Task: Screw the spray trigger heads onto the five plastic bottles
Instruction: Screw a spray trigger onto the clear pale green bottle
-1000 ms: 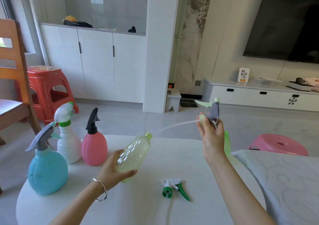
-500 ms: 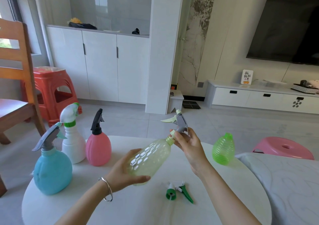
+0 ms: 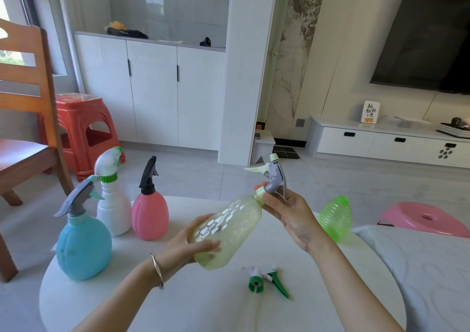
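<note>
My left hand (image 3: 188, 249) grips a pale yellow clear bottle (image 3: 226, 232), tilted with its neck up to the right, above the white round table (image 3: 178, 303). My right hand (image 3: 290, 212) holds a grey trigger head (image 3: 273, 179) with a pale lever, seated at that bottle's neck. A blue bottle (image 3: 82, 245), a white bottle (image 3: 113, 204) and a pink bottle (image 3: 150, 213) stand at the table's left, each with a trigger head on. A green ribbed bottle (image 3: 335, 217) stands open-necked at the right. A loose green-and-white trigger head (image 3: 267, 279) lies on the table near me.
A wooden chair (image 3: 28, 107) and a red stool (image 3: 81, 128) stand to the left. A pink stool (image 3: 427, 218) is on the floor at the right, with a white cushion (image 3: 419, 275) beside the table. White cabinets and a TV unit line the far wall.
My right hand brought the grey trigger head down from the air and fed its tube into the yellow bottle; the head now sits on the neck. The view has shifted slightly.
</note>
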A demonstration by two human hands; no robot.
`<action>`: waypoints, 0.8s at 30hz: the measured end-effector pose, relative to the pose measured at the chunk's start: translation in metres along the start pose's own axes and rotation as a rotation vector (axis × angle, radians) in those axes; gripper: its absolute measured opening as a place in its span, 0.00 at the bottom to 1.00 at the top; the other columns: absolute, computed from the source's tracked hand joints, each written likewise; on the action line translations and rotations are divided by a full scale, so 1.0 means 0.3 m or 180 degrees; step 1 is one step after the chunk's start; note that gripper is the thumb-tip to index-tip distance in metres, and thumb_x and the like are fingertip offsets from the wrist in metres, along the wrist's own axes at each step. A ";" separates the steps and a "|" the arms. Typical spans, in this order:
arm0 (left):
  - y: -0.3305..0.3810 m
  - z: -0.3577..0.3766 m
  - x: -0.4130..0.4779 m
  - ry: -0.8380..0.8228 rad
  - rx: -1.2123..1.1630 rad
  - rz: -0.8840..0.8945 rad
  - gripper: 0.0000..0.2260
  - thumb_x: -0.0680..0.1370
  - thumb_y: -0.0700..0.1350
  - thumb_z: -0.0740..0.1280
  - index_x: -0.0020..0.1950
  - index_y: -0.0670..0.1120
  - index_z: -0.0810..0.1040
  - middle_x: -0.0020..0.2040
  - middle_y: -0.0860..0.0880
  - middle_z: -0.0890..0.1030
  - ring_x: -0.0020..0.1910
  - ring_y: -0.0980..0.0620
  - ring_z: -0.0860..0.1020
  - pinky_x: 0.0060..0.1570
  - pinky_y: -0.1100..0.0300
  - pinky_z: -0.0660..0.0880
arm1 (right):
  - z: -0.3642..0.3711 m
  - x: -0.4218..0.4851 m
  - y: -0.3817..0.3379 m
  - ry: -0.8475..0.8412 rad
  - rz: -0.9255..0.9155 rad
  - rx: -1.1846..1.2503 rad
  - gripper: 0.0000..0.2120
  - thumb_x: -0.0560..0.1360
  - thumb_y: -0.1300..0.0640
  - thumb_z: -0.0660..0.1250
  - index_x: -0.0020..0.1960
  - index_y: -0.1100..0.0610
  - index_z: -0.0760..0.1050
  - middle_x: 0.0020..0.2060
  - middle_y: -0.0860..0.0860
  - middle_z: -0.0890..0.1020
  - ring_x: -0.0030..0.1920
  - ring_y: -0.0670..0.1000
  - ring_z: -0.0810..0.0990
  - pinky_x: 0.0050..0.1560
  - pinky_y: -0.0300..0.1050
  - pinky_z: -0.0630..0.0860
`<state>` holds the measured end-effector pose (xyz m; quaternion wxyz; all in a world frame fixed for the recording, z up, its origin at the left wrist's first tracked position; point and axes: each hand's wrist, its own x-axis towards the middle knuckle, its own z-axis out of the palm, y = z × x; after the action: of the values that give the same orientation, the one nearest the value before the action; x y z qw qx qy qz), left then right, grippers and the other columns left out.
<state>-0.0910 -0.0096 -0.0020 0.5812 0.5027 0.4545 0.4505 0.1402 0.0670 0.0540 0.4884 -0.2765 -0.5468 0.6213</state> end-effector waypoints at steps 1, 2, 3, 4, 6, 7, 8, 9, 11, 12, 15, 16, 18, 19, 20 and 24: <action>0.001 0.000 -0.001 -0.0082 -0.0241 -0.0117 0.32 0.62 0.52 0.77 0.65 0.55 0.72 0.61 0.50 0.80 0.53 0.43 0.82 0.45 0.56 0.79 | -0.001 0.001 0.000 0.0005 0.0000 0.0051 0.17 0.62 0.52 0.75 0.49 0.55 0.83 0.52 0.50 0.85 0.55 0.48 0.82 0.54 0.39 0.78; 0.000 0.002 -0.001 -0.0140 -0.0391 -0.0211 0.31 0.64 0.53 0.75 0.65 0.54 0.71 0.61 0.51 0.80 0.52 0.41 0.82 0.46 0.55 0.79 | -0.002 0.001 0.002 0.0027 0.0004 0.0101 0.17 0.63 0.52 0.75 0.50 0.57 0.82 0.52 0.50 0.85 0.55 0.48 0.82 0.55 0.40 0.78; 0.000 0.006 0.001 -0.0153 -0.0485 -0.0286 0.30 0.65 0.55 0.74 0.65 0.54 0.71 0.62 0.51 0.80 0.51 0.41 0.82 0.46 0.54 0.79 | -0.003 0.002 0.003 0.0048 0.0014 0.0138 0.17 0.64 0.52 0.74 0.51 0.58 0.81 0.52 0.50 0.85 0.55 0.47 0.82 0.56 0.40 0.78; -0.002 0.009 0.004 -0.0116 -0.0576 -0.0350 0.27 0.66 0.57 0.72 0.64 0.53 0.72 0.61 0.50 0.81 0.49 0.42 0.82 0.47 0.53 0.80 | -0.002 0.000 0.004 0.0045 0.0030 0.0167 0.17 0.65 0.52 0.73 0.52 0.57 0.81 0.52 0.50 0.85 0.55 0.47 0.82 0.55 0.39 0.78; -0.005 0.014 0.017 0.0102 -0.0834 -0.0498 0.24 0.69 0.59 0.69 0.61 0.51 0.75 0.57 0.46 0.83 0.46 0.43 0.83 0.47 0.49 0.81 | 0.001 -0.004 0.003 -0.0039 0.0060 0.0226 0.15 0.66 0.52 0.72 0.52 0.55 0.81 0.52 0.49 0.85 0.55 0.47 0.82 0.52 0.37 0.77; -0.005 0.015 0.022 0.0231 -0.1000 -0.0594 0.23 0.69 0.60 0.70 0.60 0.50 0.77 0.55 0.44 0.84 0.45 0.42 0.83 0.45 0.49 0.81 | 0.003 -0.005 0.002 -0.0094 0.0066 0.0253 0.15 0.66 0.52 0.72 0.51 0.54 0.81 0.53 0.49 0.85 0.55 0.47 0.82 0.52 0.36 0.77; -0.004 0.014 0.026 0.0309 -0.1170 -0.0705 0.24 0.68 0.60 0.70 0.58 0.48 0.78 0.52 0.42 0.84 0.43 0.42 0.83 0.42 0.49 0.82 | 0.006 -0.005 0.001 -0.0143 0.0065 0.0266 0.15 0.66 0.52 0.72 0.51 0.55 0.81 0.53 0.49 0.84 0.56 0.47 0.81 0.53 0.36 0.77; -0.003 0.015 0.027 0.0321 -0.1315 -0.0844 0.25 0.68 0.62 0.69 0.56 0.46 0.80 0.50 0.41 0.84 0.41 0.41 0.83 0.38 0.50 0.81 | 0.008 -0.004 0.000 -0.0187 0.0064 0.0254 0.15 0.67 0.53 0.71 0.52 0.56 0.80 0.54 0.49 0.84 0.57 0.48 0.81 0.54 0.37 0.76; -0.008 0.013 0.025 0.0212 -0.1466 -0.1185 0.30 0.67 0.66 0.66 0.54 0.41 0.82 0.49 0.40 0.83 0.36 0.40 0.82 0.30 0.54 0.80 | 0.012 -0.004 -0.005 -0.0334 0.0120 0.0203 0.16 0.69 0.53 0.70 0.55 0.56 0.78 0.57 0.48 0.83 0.60 0.48 0.79 0.56 0.37 0.75; -0.014 0.008 0.023 0.0105 -0.1476 -0.1343 0.32 0.68 0.68 0.64 0.53 0.41 0.82 0.50 0.39 0.83 0.34 0.40 0.81 0.27 0.57 0.79 | 0.015 -0.005 -0.011 -0.0455 0.0191 0.0197 0.17 0.69 0.52 0.69 0.57 0.55 0.78 0.58 0.48 0.82 0.61 0.49 0.79 0.57 0.37 0.75; -0.022 -0.006 0.018 -0.0198 -0.1486 -0.1598 0.34 0.69 0.69 0.59 0.53 0.40 0.83 0.50 0.38 0.82 0.30 0.42 0.80 0.22 0.61 0.77 | 0.033 -0.012 -0.024 -0.0690 0.0311 0.0119 0.20 0.68 0.50 0.70 0.58 0.55 0.79 0.58 0.50 0.82 0.61 0.49 0.79 0.57 0.36 0.75; -0.015 -0.005 0.018 -0.0208 -0.1475 -0.1572 0.33 0.69 0.68 0.60 0.53 0.40 0.83 0.49 0.39 0.83 0.30 0.42 0.80 0.22 0.61 0.77 | 0.037 -0.014 -0.024 -0.0603 0.0263 0.0067 0.20 0.68 0.50 0.70 0.57 0.57 0.79 0.57 0.51 0.83 0.60 0.49 0.79 0.58 0.37 0.75; 0.002 0.003 0.026 -0.0031 -0.1462 -0.1329 0.30 0.69 0.66 0.63 0.52 0.41 0.83 0.47 0.40 0.83 0.33 0.41 0.81 0.26 0.58 0.79 | 0.044 -0.011 -0.018 -0.0178 0.0075 0.0027 0.19 0.67 0.50 0.71 0.55 0.58 0.80 0.54 0.51 0.84 0.57 0.48 0.81 0.59 0.39 0.76; 0.010 0.010 0.031 0.0080 -0.1429 -0.1113 0.28 0.69 0.65 0.64 0.52 0.42 0.82 0.47 0.41 0.84 0.36 0.41 0.82 0.30 0.55 0.80 | 0.045 -0.009 -0.011 0.0066 -0.0013 0.0058 0.18 0.66 0.50 0.71 0.53 0.57 0.80 0.52 0.52 0.85 0.56 0.48 0.82 0.59 0.39 0.76; 0.012 0.016 0.038 0.0167 -0.1270 -0.0867 0.26 0.69 0.63 0.65 0.53 0.44 0.82 0.49 0.42 0.85 0.39 0.42 0.83 0.34 0.54 0.81 | 0.045 -0.007 -0.003 0.0266 -0.0073 0.0133 0.18 0.65 0.49 0.72 0.51 0.57 0.81 0.51 0.52 0.85 0.55 0.48 0.82 0.58 0.39 0.76; 0.018 0.019 0.043 0.0659 -0.0579 -0.0182 0.35 0.65 0.65 0.72 0.65 0.46 0.74 0.58 0.51 0.82 0.50 0.50 0.83 0.44 0.60 0.80 | 0.041 -0.007 0.013 0.0494 -0.0152 0.0306 0.16 0.63 0.49 0.74 0.48 0.55 0.83 0.51 0.52 0.85 0.54 0.46 0.83 0.51 0.35 0.78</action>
<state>-0.0835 0.0025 0.0028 0.5869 0.3856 0.4835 0.5226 0.1291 0.0602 0.0528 0.5567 -0.2869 -0.4833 0.6117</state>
